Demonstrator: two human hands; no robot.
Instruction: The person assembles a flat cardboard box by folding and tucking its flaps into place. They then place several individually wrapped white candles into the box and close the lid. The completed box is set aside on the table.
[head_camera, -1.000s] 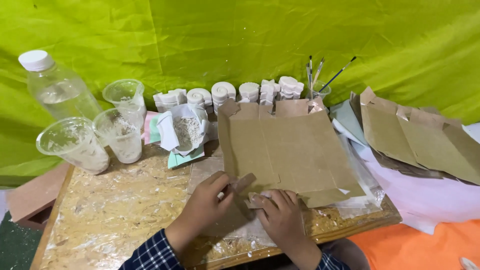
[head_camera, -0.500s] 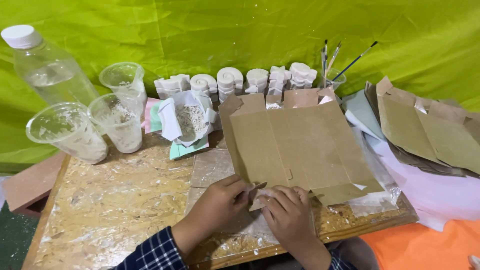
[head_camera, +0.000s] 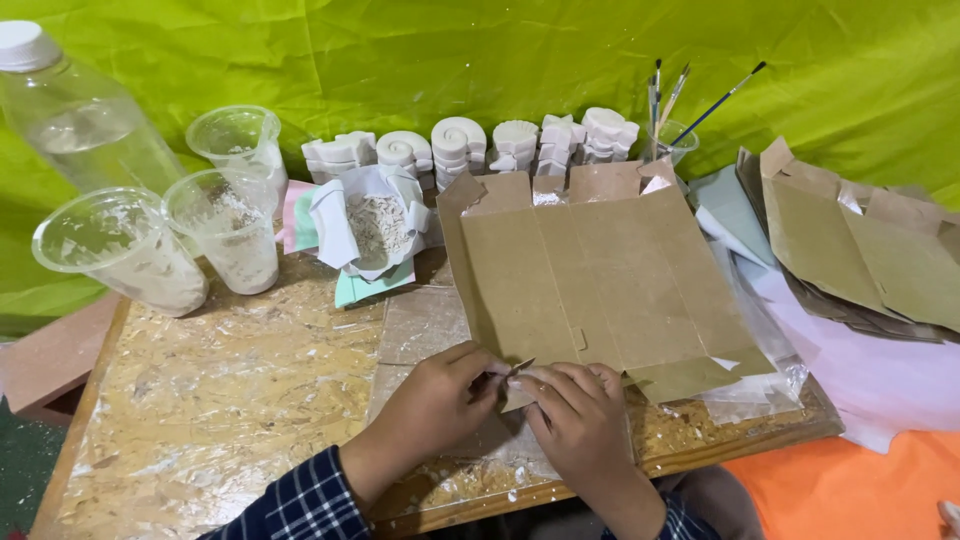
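Note:
My left hand (head_camera: 432, 405) and my right hand (head_camera: 578, 418) meet at the near edge of a flattened brown cardboard box (head_camera: 590, 275). Both pinch a small flap of the cardboard (head_camera: 518, 378) between fingertips, at the box's lower left corner. The box lies unfolded on a wooden board (head_camera: 220, 400) covered with clear plastic film. What lies under my fingers is hidden.
A clear plastic bottle (head_camera: 80, 110) and three plastic cups (head_camera: 225, 230) with white powder stand at the left. An open paper packet of powder (head_camera: 375, 230), a row of white plaster casts (head_camera: 470, 145), a cup of brushes (head_camera: 668, 130) and more flattened boxes (head_camera: 860, 245) surround the work.
The view has shifted closer. My hands have stayed together at the cardboard's near edge, and my fingers have closed on the small flap.

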